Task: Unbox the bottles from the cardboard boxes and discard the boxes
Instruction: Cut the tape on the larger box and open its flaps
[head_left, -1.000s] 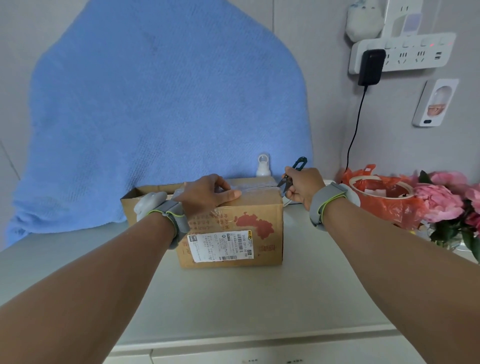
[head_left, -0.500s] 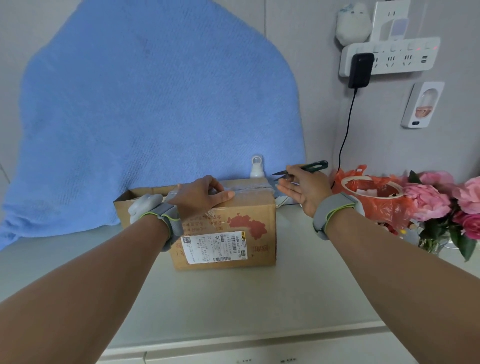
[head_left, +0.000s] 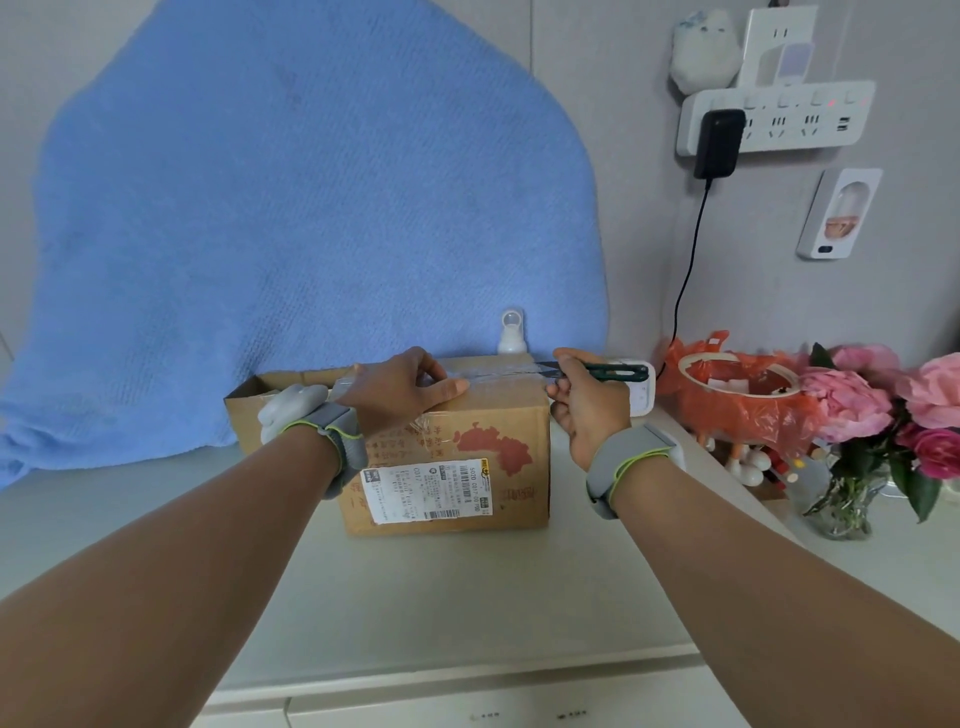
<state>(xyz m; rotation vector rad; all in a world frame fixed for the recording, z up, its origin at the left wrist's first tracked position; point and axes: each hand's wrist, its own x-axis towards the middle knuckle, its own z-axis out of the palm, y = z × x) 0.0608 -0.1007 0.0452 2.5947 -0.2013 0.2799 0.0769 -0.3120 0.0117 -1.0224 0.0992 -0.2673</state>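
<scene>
**Friend:** How far along are you?

**Me:** Barely started, I'd judge; the cardboard box (head_left: 493, 431) sits on the tabletop (head_left: 441, 597) right under my left hand (head_left: 400, 389), taped across its top; no bottle that I can see has come out of it. My left hand lies palm-down on the lid, pressing it steady and gripping nothing; my right hand (head_left: 584, 405) is at the box's right top edge, fingers closed round a pair of dark green snips (head_left: 608, 370). The blades point along the clear tape (head_left: 498, 375) between my two hands; from here the tape looks uncut.

**Friend:** So what's left?

**Me:** Nearly everything; slit the tape, fold back the flaps, lift out the bottles, throw the box away. Beyond my left wrist there is more brown cardboard; I cannot tell whether it is a loose flap or a second box.

**Friend:** Anything in the way?

**Me:** Mostly my own left thumb; the blades face it, so I'd shift it before cutting. A blue towel (head_left: 311, 234) hangs beyond both hands, clear of the work; an orange plastic bag (head_left: 743, 410) stands just right of my right hand; further right, pink flowers (head_left: 872, 395). A power strip (head_left: 779, 117) sits high on the wall, its black cable (head_left: 685, 270) dropping behind my right hand; a small white cap (head_left: 511, 332) pokes up behind the box, between my hands.
</scene>
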